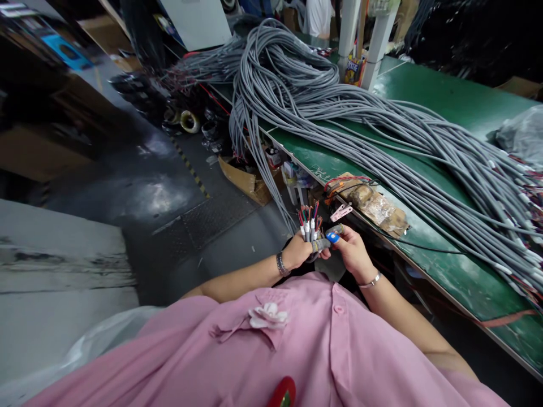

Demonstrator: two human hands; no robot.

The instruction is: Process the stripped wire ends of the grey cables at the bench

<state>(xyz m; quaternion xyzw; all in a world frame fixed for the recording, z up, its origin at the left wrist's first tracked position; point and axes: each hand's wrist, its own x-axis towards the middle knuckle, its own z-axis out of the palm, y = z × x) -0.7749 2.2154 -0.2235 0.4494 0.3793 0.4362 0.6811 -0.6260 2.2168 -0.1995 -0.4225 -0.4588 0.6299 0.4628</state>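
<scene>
A bundle of grey cable ends (pixel 308 229) stands upright in my left hand (pixel 297 252), which is closed around it. Thin coloured wires (pixel 306 213) fan out at the top, above white bands on the cables. Close beside it, my right hand (pixel 353 252) is closed in a pinch, with a blue cover (pixel 332 237) at the thumb tip. What lies between its fingertips is too small to make out. Grey wrapping shows on fingers of both hands. The held cables run back toward the bench's edge.
A large heap of grey cables (pixel 292 85) lies along the green bench (pixel 428 85) to the right. Near its edge are a taped cardboard piece (pixel 373 206) and a pink clip (pixel 341 212). An open carton (pixel 244 181) sits below. At left stands a pale cabinet (pixel 63 254).
</scene>
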